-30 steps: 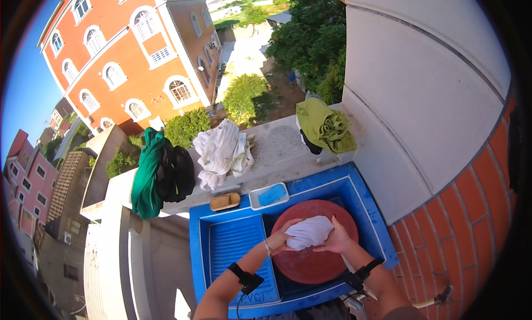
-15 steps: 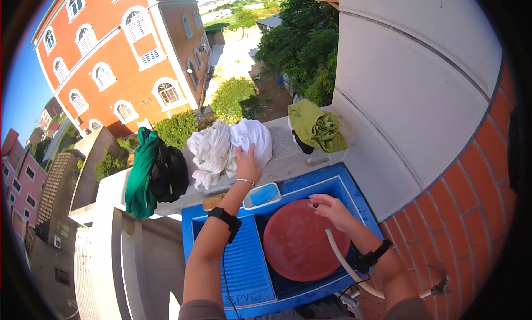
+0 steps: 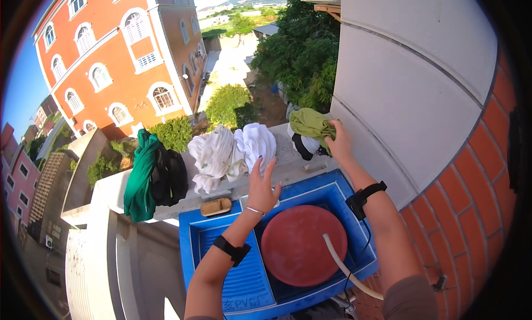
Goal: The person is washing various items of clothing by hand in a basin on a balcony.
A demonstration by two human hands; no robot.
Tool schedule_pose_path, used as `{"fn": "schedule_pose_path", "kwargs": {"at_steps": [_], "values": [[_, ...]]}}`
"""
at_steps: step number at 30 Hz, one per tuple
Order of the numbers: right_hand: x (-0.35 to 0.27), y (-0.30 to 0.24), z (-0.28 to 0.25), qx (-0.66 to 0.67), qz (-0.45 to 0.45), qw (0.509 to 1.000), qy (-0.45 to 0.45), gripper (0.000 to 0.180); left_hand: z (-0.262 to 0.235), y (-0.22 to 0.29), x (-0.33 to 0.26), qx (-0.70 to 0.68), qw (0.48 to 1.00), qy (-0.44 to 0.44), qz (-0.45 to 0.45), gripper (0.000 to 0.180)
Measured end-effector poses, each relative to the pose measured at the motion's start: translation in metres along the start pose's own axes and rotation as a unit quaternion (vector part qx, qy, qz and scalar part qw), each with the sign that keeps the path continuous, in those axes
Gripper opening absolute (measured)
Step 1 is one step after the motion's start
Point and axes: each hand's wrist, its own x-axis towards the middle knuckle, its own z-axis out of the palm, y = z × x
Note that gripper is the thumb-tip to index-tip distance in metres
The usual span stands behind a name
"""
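Pinching, with the right hand (image 3: 341, 141), the right edge of the olive-green cloth (image 3: 310, 123) at the right end of the ledge (image 3: 282, 146). Best to take in a full fold rather than a thin edge, to avoid dragging the black-and-white cloth (image 3: 303, 146) just beneath. With the left hand (image 3: 262, 189) spread and empty, near the white bundle (image 3: 257, 145). As for the olive-green cloth: crumpled, matt, loosely folded, with deep creases. Farther out, a round red basin (image 3: 299, 242) inside the blue sink (image 3: 187, 248), under a pale hose (image 3: 336, 259)

Left hand (image 3: 264, 190) spread, right hand (image 3: 340, 144) gripping
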Motion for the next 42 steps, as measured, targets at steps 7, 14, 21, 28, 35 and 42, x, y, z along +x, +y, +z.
{"fn": "schedule_pose_path", "kwargs": {"at_steps": [7, 14, 21, 28, 35, 42], "values": [[-0.048, -0.086, -0.086, 0.353, 0.105, 0.922, 0.122, 0.036, -0.011, 0.034, -0.052, -0.554, 0.788, -0.199, -0.179, 0.067], [-0.19, -0.051, -0.003, 0.465, 0.365, 0.806, -0.027, 0.038, 0.034, 0.061, -0.115, -0.532, 0.8, -0.244, -0.131, 0.071], [-0.275, 0.008, 0.065, 0.338, 0.446, 0.822, -0.108, 0.047, 0.121, -0.014, -0.209, -0.426, 0.764, -0.219, -0.433, 0.035], [-0.329, 0.004, 0.131, -0.146, 0.271, 0.799, -0.516, 0.071, 0.183, -0.045, -0.289, -0.04, 0.83, -0.47, -0.296, 0.042], [-0.359, 0.038, 0.155, -0.132, 0.287, 0.738, -0.596, 0.067, 0.2, -0.039, -0.297, 0.02, 0.747, -0.604, -0.275, 0.047], [-0.333, 0.054, 0.14, -0.015, 0.452, 0.73, -0.513, 0.046, 0.168, -0.039, -0.245, -0.114, 0.839, -0.331, -0.416, 0.031]]}}
